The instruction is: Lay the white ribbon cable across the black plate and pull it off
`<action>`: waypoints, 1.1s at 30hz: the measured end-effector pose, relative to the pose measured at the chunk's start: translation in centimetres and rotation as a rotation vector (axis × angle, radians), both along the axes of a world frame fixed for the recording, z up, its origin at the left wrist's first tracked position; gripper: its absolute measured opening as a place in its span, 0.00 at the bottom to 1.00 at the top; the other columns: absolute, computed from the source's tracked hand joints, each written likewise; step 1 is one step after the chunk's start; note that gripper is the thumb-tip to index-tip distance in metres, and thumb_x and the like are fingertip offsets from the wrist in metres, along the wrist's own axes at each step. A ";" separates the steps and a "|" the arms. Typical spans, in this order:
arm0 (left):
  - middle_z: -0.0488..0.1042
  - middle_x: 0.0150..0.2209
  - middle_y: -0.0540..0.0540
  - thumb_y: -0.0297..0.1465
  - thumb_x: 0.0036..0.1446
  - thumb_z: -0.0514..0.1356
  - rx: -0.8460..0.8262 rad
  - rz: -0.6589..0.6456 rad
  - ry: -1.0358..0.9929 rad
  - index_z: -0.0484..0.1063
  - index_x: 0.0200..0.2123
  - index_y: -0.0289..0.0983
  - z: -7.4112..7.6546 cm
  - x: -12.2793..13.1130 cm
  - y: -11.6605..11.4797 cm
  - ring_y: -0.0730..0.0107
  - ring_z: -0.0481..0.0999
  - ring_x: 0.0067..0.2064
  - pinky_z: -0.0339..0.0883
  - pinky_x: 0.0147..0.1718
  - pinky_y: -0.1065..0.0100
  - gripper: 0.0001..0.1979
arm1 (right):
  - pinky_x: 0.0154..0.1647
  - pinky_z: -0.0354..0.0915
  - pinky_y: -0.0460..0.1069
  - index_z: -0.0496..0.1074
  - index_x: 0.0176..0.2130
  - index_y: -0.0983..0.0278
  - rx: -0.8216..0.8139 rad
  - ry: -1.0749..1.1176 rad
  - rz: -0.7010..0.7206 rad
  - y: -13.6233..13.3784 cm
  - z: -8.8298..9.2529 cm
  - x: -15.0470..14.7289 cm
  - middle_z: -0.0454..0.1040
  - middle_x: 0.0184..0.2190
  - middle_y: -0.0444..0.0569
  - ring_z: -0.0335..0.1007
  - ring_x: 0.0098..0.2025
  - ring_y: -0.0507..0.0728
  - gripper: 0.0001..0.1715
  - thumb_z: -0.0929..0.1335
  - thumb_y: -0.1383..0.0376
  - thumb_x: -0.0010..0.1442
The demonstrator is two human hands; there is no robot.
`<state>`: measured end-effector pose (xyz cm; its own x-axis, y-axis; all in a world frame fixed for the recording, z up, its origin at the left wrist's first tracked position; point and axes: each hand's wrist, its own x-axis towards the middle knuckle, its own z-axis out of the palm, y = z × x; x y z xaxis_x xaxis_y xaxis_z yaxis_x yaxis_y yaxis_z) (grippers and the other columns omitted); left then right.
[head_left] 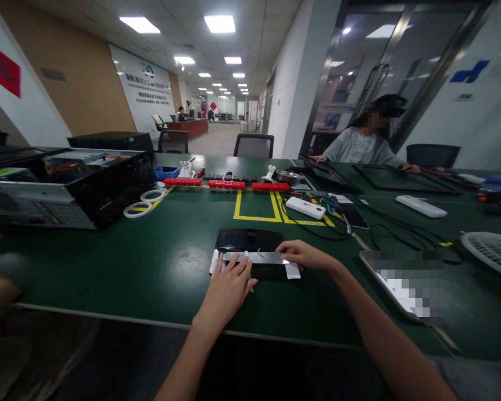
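Note:
A black flat, base-like part (234,238) lies on the green table in front of me. Across it runs a shiny silver strip (271,258). My left hand (229,287) rests flat with its fingers stretched out over the strip's left part. At the strip's right end, the thumb and fingers of my right hand (308,255) are pinched on it. A small white patterned piece (293,271) shows at the black part's right corner, and another white piece (214,262) at its left end. My left fingers partly hide the strip.
An opened computer case (83,192) stands at the left, with white rings (137,209) beside it. Red trays (226,184) line the back. A white device (305,208), cables (409,231) and a white basket (492,253) lie rightward. Across the table, a person (369,142) touches a black frame (401,181).

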<state>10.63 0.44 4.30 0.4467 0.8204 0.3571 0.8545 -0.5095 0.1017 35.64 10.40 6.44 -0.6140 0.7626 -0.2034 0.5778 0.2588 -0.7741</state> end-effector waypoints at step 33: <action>0.69 0.54 0.43 0.35 0.63 0.48 -0.074 0.188 -0.207 0.66 0.53 0.38 -2.0 -7.9 -0.2 0.63 0.66 0.56 0.54 0.56 0.55 0.18 | 0.17 0.56 0.42 0.65 0.45 0.68 -0.047 -0.016 -0.010 -0.3 0.3 0.0 0.65 0.22 0.41 0.59 0.19 0.47 0.21 0.63 0.57 0.57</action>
